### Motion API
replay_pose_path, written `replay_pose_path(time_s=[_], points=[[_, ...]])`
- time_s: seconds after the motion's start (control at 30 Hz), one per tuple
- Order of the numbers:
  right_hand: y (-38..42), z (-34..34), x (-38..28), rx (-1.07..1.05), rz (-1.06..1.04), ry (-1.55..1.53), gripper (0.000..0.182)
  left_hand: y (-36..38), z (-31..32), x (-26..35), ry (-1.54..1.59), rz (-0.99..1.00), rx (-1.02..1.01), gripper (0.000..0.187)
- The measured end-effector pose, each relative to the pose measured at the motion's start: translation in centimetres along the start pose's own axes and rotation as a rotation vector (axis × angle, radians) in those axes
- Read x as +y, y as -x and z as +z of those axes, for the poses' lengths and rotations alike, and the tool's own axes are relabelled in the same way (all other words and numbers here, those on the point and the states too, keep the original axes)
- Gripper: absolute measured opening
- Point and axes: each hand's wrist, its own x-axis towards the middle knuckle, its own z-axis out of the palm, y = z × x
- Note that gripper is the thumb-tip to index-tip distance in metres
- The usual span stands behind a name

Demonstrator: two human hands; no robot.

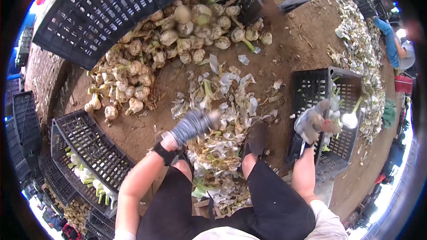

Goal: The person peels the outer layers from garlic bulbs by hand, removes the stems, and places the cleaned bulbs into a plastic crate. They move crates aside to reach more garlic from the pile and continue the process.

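My left hand (194,126), in a grey, dirt-stained glove, hangs over the peeled skins (227,106) between my legs; its fingers are blurred, and any held thing is indistinct. My right hand (311,124), also gloved, is over the near side of the right crate (307,82), fingers apart. A reddish patch at its fingertips is too blurred to name. Just right of those fingertips, apart from them, shows a white peeled bulb (350,120) with a green stem. More white bulbs and stems lie inside that crate. Unpeeled bulbs (142,73) are heaped on the soil ahead.
A large black crate (111,13) lies tipped above the heap. At the left, another crate (95,146) stands beside white-green bulbs (86,175). A long band of skins and bulbs (367,75) runs down the right, with another person (400,51) beyond it. My shoe (256,138) rests by the skins.
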Motion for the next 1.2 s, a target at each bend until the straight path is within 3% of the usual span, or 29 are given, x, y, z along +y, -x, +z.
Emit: replay_pose_path(time_s=[0.03, 0.1, 0.17, 0.23, 0.3, 0.33, 0.4, 0.43, 0.5, 0.53, 0.7, 0.77, 0.8, 0.83, 0.87, 0.9, 0.93, 0.97, 1.03, 1.1, 1.13, 1.2], points=[[-0.6, -0.5, -0.7, 0.122, -0.037, 0.201, 0.046, -0.2, 0.1, 0.2, -0.331, -0.08, -0.116, 0.053], [-3.5, -1.3, -1.6, 0.299, -0.051, 0.527, 0.042, 0.0, 1.3, 0.5, -0.374, 0.063, -0.118, 0.052], [-9.8, -2.2, -1.6, 0.342, 0.063, 0.691, 0.041, -0.4, 1.7, -0.4, -0.349, 0.053, -0.096, 0.048], [-16.9, -8.7, 1.7, 0.391, -0.391, 1.703, 0.042, -0.7, 1.6, -0.6, -0.324, 0.039, -0.076, 0.044], [-20.6, -6.4, 1.1, 0.329, -0.288, 2.1, 0.047, -0.8, 1.4, -0.3, -0.297, 0.037, -0.062, 0.043], [-21.6, -6.3, 1.4, 0.33, -0.285, 2.099, 0.047, -1.0, 1.4, -0.7, -0.279, 0.056, -0.038, 0.043], [-22.8, -6.8, 2.0, 0.401, 0.142, 2.405, 0.036, -1.3, 1.4, -0.7, -0.284, 0.04, -0.024, 0.041], [-23.0, -7.6, 2.0, 0.405, 0.15, 2.402, 0.036, -1.4, 1.3, -0.6, -0.289, 0.024, -0.006, 0.039], [-22.8, -8.7, 1.5, 0.457, 0.397, 2.308, 0.032, -1.7, 1.2, -0.9, -0.208, 0.03, -0.014, 0.037], [-21.5, -9.0, 1.5, 0.501, 0.24, 2.353, 0.027, -1.7, 1.0, -1.0, -0.126, 0.038, -0.017, 0.035], [-18.7, -10.9, 0.9, 0.552, 0.029, 2.29, 0.021, -1.9, 0.1, 0.1, -0.139, 0.113, 0.067, 0.032], [-16.9, -11.7, 1.9, 0.545, 0.083, 1.684, 0.018, -1.9, 0.4, 1.0, 0.125, 0.067, 0.22, 0.035], [-15.9, -10.8, 3.3, 0.526, -0.026, 1.201, 0.024, -2.0, 0.4, 1.4, 0.159, 0.122, 0.276, 0.052], [-14.0, -6.2, 3.6, 0.437, 0.032, 0.903, 0.027, -2.0, 0.4, 2.1, 0.166, 0.111, 0.284, 0.052], [-12.9, -4.9, 4.2, 0.387, 0.127, 0.999, 0.029, -2.0, 0.4, 2.8, 0.25, 0.239, 0.283, 0.06], [-11.7, -1.5, 4.8, 0.35, 0.114, 0.898, 0.031, -2.0, 0.4, 3.2, 0.33, 0.365, 0.283, 0.068], [-10.8, 1.7, 4.7, 0.275, 0.22, 0.777, 0.037, -2.6, 0.5, 3.0, 0.327, 0.35, 0.296, 0.068], [-10.4, 1.2, 6.2, 0.17, 0.19, 0.684, 0.037, -3.2, 0.6, 2.7, 0.332, 0.4, 0.272, 0.072], [-9.3, 2.4, 8.7, 0.22, 0.11, 0.774, 0.035, -2.9, 0.6, 3.4, 0.505, 0.445, 0.164, 0.078], [-9.2, 4.2, 8.4, 0.166, 0.054, 0.658, 0.035, -2.6, 0.9, 3.2, 0.613, 0.476, 0.205, 0.078], [-9.3, 5.7, 7.4, 0.116, 0.117, 0.658, 0.036, -2.3, 0.7, 3.1, 0.612, 0.474, 0.208, 0.078], [-9.3, 6.9, 8.1, 0.095, 0.12, 0.678, 0.035, -1.7, 0.4, 2.9, 0.217, 0.574, 0.319, 0.077]])
